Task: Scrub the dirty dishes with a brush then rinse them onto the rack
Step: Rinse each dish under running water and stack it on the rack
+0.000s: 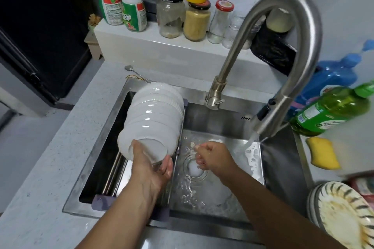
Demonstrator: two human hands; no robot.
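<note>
Cupped from below, the left hand [150, 164] holds the nearest white ceramic bowl [148, 147] by its rim, thumb over the upper edge and fingers curled under the lower. That bowl lies on its side at the near end of a row of white bowls [156, 111] nested along the grey-ended metal drying rack [114, 170] over the left part of the steel sink [283, 168]. The row's long axis runs away from the person, so the bowl has to press forward into the stack.

To its right, over the round drain [195, 170], the right hand [212, 158] is loosely curled; I cannot tell whether it holds a brush. Water runs from the brushed-steel gooseneck tap [281, 50] further right. Dirty striped plates [344, 214] wait at the right edge, nearer the right hand, so that hand looks best placed to fetch the next one.
</note>
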